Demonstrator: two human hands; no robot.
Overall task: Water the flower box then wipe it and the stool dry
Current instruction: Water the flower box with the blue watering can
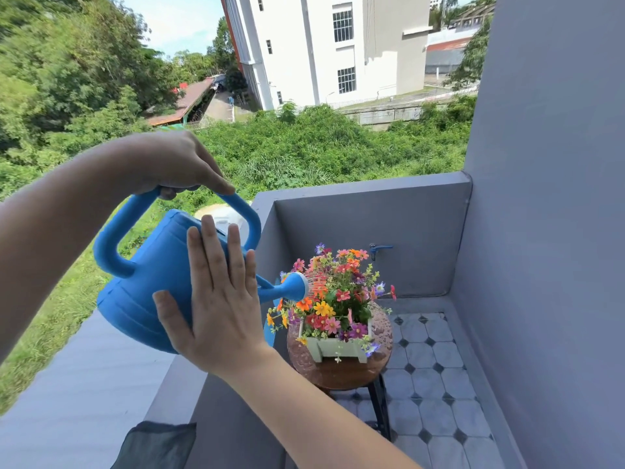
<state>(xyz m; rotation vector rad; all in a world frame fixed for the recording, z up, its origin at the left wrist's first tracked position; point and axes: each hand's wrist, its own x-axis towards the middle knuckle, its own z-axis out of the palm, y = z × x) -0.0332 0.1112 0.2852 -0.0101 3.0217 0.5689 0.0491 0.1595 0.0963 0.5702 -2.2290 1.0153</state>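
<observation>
Tilting 1 watering can (152, 282), 2 hands

The big blue plastic watering can (152, 279) fills the space on the left of the pale green wooden flower box (338, 346). Grey walls (541, 231) close in behind and on the right, and a blue tap (380, 248) sticks out. I see open tiled floor (436, 384) right of the round brown stool (341, 370).

Both forearms bare, each grip (left (176, 162), right (216, 319)) ungloved, without rings or watch.
</observation>
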